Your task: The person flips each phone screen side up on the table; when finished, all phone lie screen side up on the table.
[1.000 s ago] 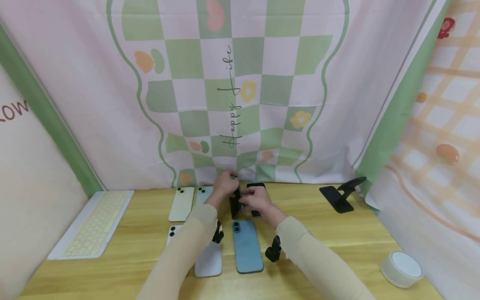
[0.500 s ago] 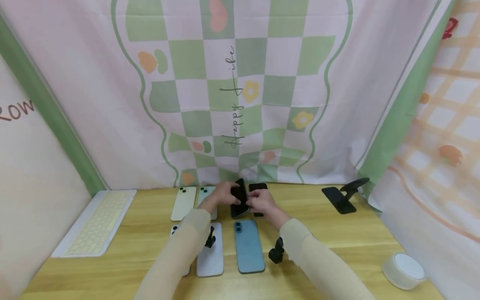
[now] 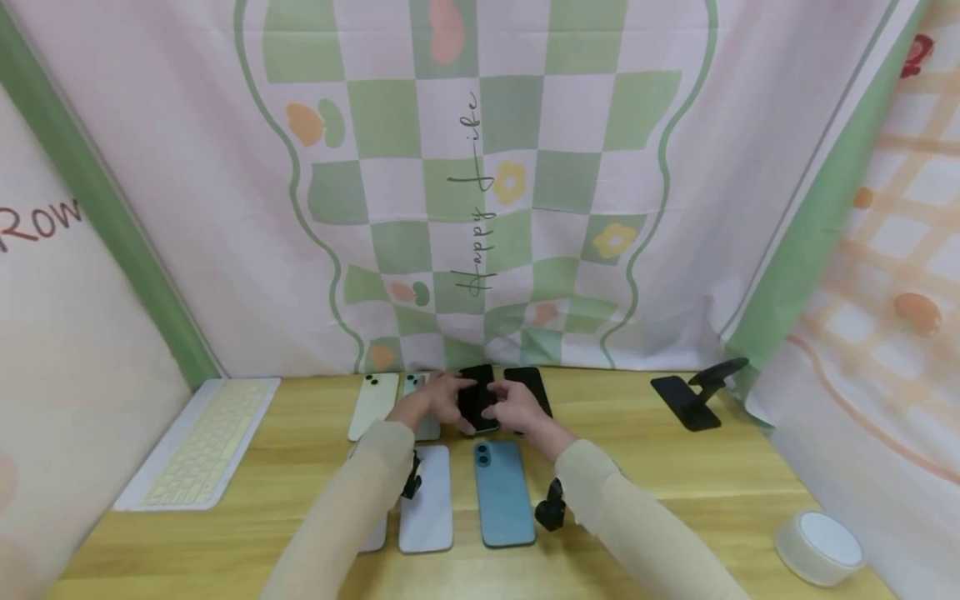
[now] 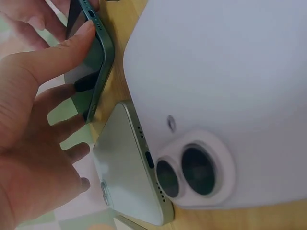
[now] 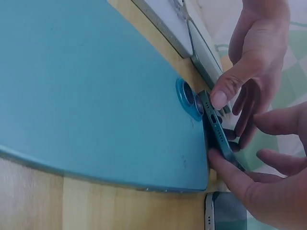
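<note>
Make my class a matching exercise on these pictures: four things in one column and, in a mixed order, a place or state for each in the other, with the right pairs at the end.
Column one
1. Left hand
2. Blue phone
3. Keyboard
4. Tape roll

Column two
A. Lying camera side up
B. Near the right edge of the table
C. Its thumb on the end of a green-edged phone
D. At the table's left side

Right pairs: 1-C, 2-A, 3-D, 4-B
</note>
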A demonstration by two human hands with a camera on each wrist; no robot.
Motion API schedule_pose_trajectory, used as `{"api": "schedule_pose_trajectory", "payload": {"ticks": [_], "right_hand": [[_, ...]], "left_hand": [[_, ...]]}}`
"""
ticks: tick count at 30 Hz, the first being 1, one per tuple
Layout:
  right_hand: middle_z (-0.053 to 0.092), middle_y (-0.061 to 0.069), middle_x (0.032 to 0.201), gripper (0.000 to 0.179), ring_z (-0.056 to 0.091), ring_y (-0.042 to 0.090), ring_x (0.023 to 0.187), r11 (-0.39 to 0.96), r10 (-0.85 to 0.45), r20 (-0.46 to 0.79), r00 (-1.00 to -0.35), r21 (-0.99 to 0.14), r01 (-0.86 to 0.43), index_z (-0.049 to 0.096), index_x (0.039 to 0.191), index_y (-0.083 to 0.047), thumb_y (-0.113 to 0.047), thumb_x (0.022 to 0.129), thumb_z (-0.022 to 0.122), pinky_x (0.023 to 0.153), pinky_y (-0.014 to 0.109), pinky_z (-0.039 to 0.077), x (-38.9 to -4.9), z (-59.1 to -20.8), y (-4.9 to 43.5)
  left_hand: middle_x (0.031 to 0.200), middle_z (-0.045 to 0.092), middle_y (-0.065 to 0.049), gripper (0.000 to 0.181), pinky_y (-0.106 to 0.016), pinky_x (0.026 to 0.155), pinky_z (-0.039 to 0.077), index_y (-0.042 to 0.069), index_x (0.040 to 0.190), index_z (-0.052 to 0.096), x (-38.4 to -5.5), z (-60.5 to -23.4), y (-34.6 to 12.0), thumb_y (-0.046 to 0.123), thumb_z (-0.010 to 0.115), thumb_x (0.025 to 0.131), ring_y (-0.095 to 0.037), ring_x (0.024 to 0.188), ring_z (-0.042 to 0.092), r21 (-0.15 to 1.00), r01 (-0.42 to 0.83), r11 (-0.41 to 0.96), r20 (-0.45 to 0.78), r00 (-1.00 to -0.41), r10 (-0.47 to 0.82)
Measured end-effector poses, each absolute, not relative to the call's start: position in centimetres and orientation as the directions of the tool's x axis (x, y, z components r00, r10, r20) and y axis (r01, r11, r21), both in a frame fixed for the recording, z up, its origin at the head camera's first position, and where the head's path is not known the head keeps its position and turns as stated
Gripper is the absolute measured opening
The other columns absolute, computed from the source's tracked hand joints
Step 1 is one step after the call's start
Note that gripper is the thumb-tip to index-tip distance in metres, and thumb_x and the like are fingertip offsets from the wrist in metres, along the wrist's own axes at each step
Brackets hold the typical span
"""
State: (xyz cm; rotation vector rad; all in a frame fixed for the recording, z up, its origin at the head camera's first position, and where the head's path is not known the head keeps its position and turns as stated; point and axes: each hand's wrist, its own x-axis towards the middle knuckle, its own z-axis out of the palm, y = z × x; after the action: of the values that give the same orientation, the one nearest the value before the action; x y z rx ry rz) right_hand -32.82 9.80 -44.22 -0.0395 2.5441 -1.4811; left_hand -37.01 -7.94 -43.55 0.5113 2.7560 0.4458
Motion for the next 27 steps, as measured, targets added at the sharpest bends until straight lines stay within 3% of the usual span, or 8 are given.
{"api": "schedule_pose_trajectory", "payload": {"ticks": [12,19,27], "right_hand": [[0.049,0.027,0.157,0.059,0.049,0.042,0.143,0.554,-0.172,-0.173,-0.970,-0.831,0.050,0.054,0.147,-0.002,-0.010,0.091,0.070,0.116,0.054,0.046,-32.5,-43.6,8.8],[0.057,0.026,0.147,0.060,0.058,0.039,0.132,0.584,-0.177,-0.198,-0.964,-0.810,0.060,0.054,0.147,-0.004,-0.012,0.091,0.072,0.113,0.051,0.049,-32.6,-43.7,8.9],[0.054,0.028,0.150,0.058,0.055,0.040,0.136,0.599,-0.158,-0.196,-0.968,-0.798,0.064,0.056,0.144,0.000,-0.013,0.090,0.073,0.114,0.050,0.047,-32.8,-43.5,8.6]], "left_hand": [[0.171,0.034,-0.006,0.087,-0.071,0.128,0.014,0.026,0.157,0.046,-36.9,-43.8,-8.3,0.040,0.087,0.082,-0.037,0.159,0.023,0.347,0.276,0.896,-0.236,-0.899,0.368],[0.171,0.035,-0.003,0.087,-0.070,0.128,0.015,0.028,0.156,0.048,-36.8,-44.1,-8.4,0.041,0.089,0.080,-0.035,0.158,0.026,0.334,0.274,0.902,-0.237,-0.902,0.361],[0.172,0.031,-0.003,0.086,-0.071,0.128,0.012,0.029,0.157,0.046,-36.8,-44.0,-8.5,0.041,0.087,0.082,-0.037,0.159,0.023,0.328,0.274,0.904,-0.238,-0.902,0.360]]}}
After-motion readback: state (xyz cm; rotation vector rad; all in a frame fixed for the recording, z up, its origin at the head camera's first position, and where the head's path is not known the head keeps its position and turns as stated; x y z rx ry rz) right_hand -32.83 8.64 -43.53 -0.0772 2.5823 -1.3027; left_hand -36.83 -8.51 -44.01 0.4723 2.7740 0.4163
